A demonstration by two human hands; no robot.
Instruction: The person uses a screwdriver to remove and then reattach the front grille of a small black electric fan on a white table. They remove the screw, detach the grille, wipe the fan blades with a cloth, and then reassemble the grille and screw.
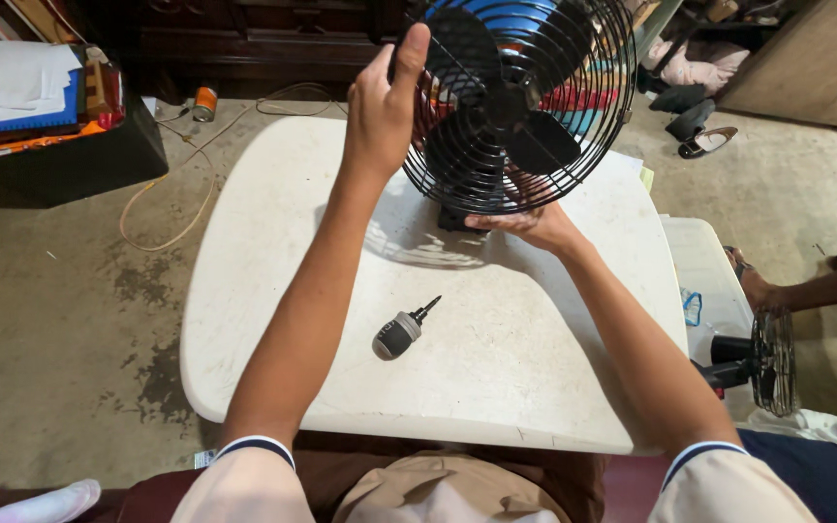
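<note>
A small black fan (520,102) with a round wire cage and dark blades stands tilted at the far side of a white table (283,242). My left hand (382,107) grips the left rim of the cage, thumb up. Under the cage's lower edge, my right hand (530,225) holds the fan near its base, fingers partly hidden by the wires. A stubby screwdriver (401,332) with a grey and black handle lies loose on the table between my forearms.
A second small fan (762,363) lies at the right beside a white bin (704,281). Another person's foot (758,286) rests near it. A black box with papers (41,116) stands at the left, with a cable (171,208) on the concrete floor.
</note>
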